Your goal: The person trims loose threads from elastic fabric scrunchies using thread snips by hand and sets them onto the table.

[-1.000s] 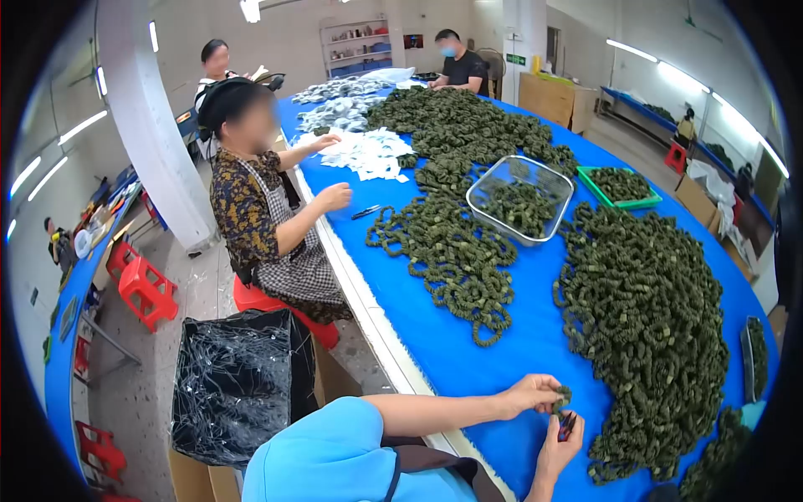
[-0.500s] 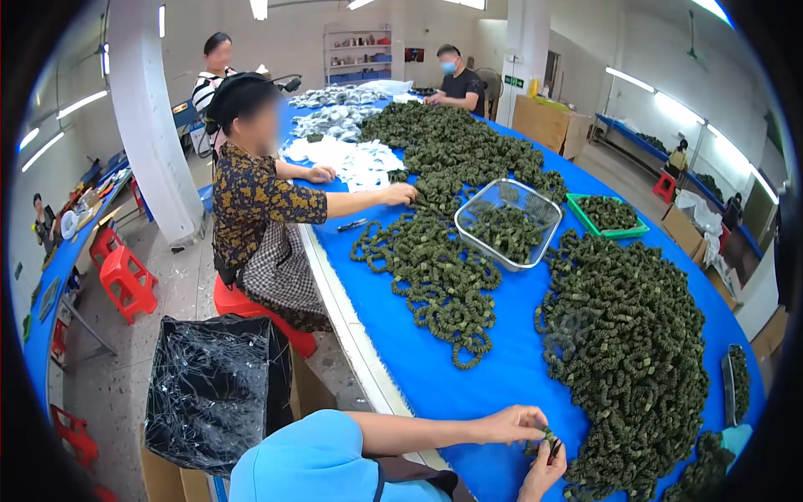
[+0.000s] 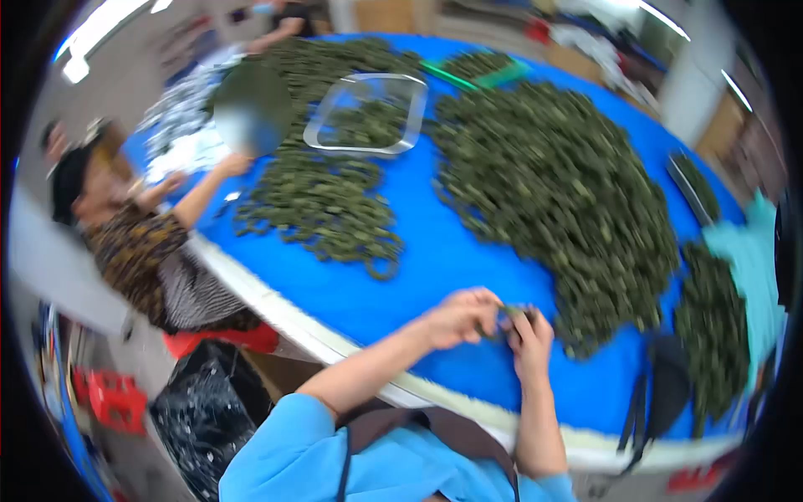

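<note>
My left hand (image 3: 466,319) is closed in a pinch on a small green ruffled band (image 3: 508,310), held above the blue table near its front edge. Close beside it, my right hand (image 3: 531,336) has its fingers curled at the other end of the band. Something dark shows between the right fingers, too blurred to name. A large heap of dark green ruffled rings (image 3: 552,184) lies just beyond my hands, to the right. A smaller spread of the same rings (image 3: 322,205) lies to the left.
A clear-walled basket (image 3: 364,151) and a green tray (image 3: 502,77) hold more rings. At left, a co-worker (image 3: 125,226) reaches over the blue table (image 3: 452,268). A black-lined bin (image 3: 201,410) stands below the edge. Black straps and a pouch (image 3: 669,381) lie at right.
My view has turned right and down, so the table and co-worker sit further left and higher. Both hands stay together at the green band. The image is more blurred.
</note>
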Action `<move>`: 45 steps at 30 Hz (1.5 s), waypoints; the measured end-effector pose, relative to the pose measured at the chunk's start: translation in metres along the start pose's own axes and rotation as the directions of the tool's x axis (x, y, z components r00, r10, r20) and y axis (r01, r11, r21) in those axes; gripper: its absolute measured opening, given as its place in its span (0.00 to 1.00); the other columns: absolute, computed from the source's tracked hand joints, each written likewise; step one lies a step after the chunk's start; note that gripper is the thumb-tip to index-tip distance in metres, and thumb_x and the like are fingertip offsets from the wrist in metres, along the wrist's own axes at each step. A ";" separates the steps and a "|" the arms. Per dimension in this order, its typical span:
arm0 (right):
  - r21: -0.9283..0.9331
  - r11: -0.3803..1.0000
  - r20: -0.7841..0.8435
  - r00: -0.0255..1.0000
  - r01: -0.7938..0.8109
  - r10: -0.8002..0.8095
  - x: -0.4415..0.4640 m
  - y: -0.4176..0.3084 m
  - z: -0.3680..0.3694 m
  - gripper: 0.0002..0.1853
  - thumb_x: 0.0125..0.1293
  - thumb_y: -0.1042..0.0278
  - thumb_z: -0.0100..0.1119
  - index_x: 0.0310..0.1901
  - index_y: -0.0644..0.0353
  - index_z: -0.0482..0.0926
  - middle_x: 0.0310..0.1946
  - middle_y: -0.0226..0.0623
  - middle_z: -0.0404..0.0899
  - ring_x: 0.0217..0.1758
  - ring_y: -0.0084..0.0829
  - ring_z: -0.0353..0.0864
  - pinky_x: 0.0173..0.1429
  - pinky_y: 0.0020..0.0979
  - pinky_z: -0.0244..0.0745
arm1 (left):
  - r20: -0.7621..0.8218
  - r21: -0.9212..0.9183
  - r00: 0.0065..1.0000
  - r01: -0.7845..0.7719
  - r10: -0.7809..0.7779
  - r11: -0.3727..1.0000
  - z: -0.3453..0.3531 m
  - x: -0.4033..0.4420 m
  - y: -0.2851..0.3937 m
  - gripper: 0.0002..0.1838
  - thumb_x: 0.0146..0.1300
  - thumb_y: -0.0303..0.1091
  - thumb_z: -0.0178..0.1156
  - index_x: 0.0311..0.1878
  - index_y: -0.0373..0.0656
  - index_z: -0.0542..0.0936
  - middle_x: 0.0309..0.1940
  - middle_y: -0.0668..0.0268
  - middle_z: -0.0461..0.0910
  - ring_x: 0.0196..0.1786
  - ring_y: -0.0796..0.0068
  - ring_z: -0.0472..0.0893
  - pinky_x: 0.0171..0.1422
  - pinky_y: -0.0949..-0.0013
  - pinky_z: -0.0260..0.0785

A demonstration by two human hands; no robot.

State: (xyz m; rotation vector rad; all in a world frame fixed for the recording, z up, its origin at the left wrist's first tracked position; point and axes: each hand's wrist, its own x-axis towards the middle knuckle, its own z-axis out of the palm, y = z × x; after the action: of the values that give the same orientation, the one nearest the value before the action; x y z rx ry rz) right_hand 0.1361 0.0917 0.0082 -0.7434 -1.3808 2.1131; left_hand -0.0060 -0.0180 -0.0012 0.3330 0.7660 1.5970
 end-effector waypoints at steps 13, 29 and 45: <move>0.259 0.961 0.097 0.993 -0.092 0.069 0.005 0.012 -0.009 0.06 0.70 0.68 0.56 0.40 0.60 0.76 0.28 0.37 0.81 0.13 0.13 0.56 0.15 0.15 0.45 | -0.159 0.356 0.986 0.012 0.048 0.934 0.012 0.001 0.000 0.06 0.69 0.30 0.56 0.43 0.40 0.80 0.13 0.72 0.65 0.16 0.85 0.65 0.13 0.84 0.47; -0.472 0.826 -0.069 0.922 0.307 -0.381 0.001 0.013 -0.004 0.03 0.65 0.73 0.61 0.39 0.60 0.82 0.29 0.29 0.79 0.20 0.16 0.62 0.24 0.19 0.58 | -0.047 0.835 0.725 -0.349 0.687 0.425 0.018 0.003 -0.013 0.12 0.65 0.27 0.61 0.51 0.38 0.77 0.30 0.63 0.79 0.25 0.80 0.75 0.25 0.82 0.72; -0.489 0.761 0.020 0.878 0.427 -0.479 0.003 0.000 0.004 0.07 0.61 0.77 0.63 0.41 0.59 0.83 0.38 0.28 0.78 0.25 0.17 0.67 0.29 0.19 0.62 | -0.205 0.168 0.951 -0.200 0.233 0.965 0.017 0.000 -0.002 0.16 0.67 0.26 0.58 0.57 0.39 0.72 0.31 0.63 0.79 0.34 0.78 0.78 0.22 0.81 0.71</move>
State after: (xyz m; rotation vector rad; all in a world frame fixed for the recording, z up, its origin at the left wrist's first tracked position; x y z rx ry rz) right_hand 0.1313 0.0910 0.0090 -0.6038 -1.8369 1.3437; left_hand 0.0057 -0.0130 0.0096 0.3564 1.0522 1.8105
